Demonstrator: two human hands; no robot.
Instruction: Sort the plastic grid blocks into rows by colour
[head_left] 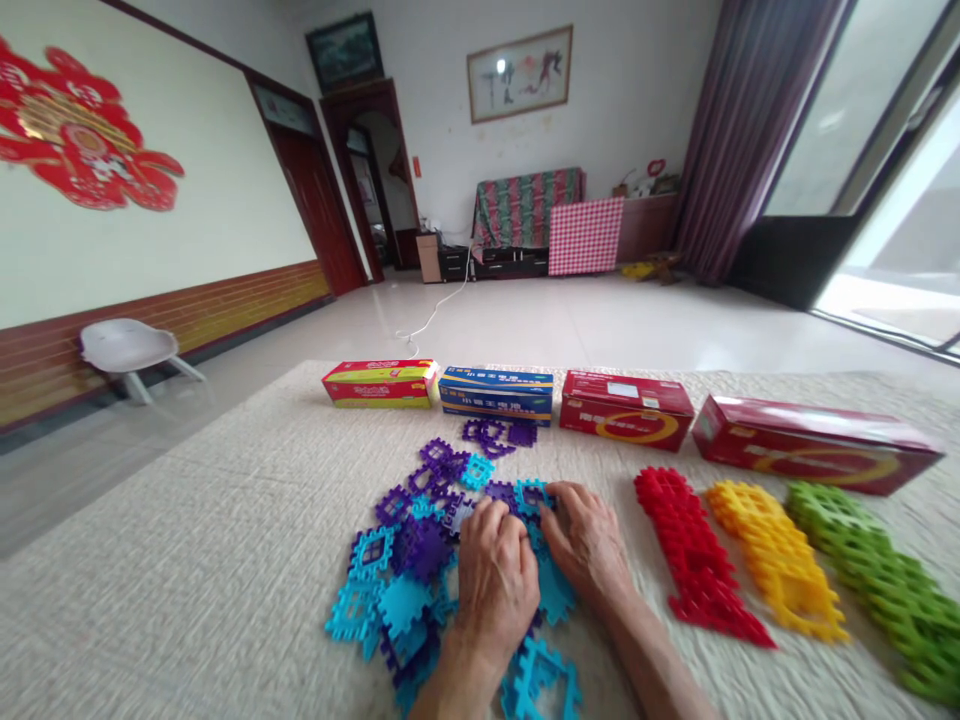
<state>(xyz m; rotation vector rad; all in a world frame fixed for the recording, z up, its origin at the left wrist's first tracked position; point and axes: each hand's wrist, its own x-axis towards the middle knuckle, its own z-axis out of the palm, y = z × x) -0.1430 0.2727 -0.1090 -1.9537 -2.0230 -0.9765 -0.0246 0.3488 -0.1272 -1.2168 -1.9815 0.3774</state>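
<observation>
Both hands are over a loose pile of purple and light-blue plastic interlocking tiles with notched edges. My left hand (499, 565) is closed, its fingers curled down into the pile beside a purple tile (457, 513); whatever lies under the fingertips is hidden. Just to the right, my right hand (590, 535) has thumb and forefinger bent around the edge of a light-blue window-shaped tile (529, 496). Other light-blue tiles (405, 603) lie on the near left side, overlapping dark purple tiles (421, 548).
Rows of red tiles (686, 540), yellow tiles (776, 555) and green tiles (874, 575) lie on the right. Behind stand a red-yellow box (381, 385), a blue box (496, 396), a red box (626, 410) and a longer red box (814, 442), on a cream quilted cover (225, 520).
</observation>
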